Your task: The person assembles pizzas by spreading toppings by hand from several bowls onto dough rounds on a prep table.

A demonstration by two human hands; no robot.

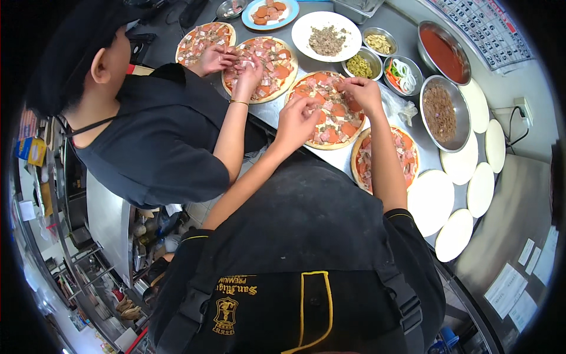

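Observation:
In front of me lies a pizza (331, 131) topped with pepperoni rounds, pink ham pieces and crumbled meat. Over its left edge is my left hand (296, 125), its fingers curled in toward the thumb. My right hand (362, 95) reaches over the pizza's upper right side, fingertips pressed together and pointing down at the toppings. What either hand pinches, if anything, is too small or hidden to make out. Partly behind my right forearm is another topped pizza (377, 159). At my left a co-worker's hands (239, 71) hover over a third pizza (277, 74).
Beyond the pizzas stand a white plate of crumbled meat (327, 36), a plate of pepperoni and ham (268, 13), and bowls of green slices (361, 65), sliced vegetables (402, 75), red sauce (442, 52) and brown shredded filling (441, 112). Plain dough rounds (431, 200) lie right. A co-worker (159, 130) stands close left.

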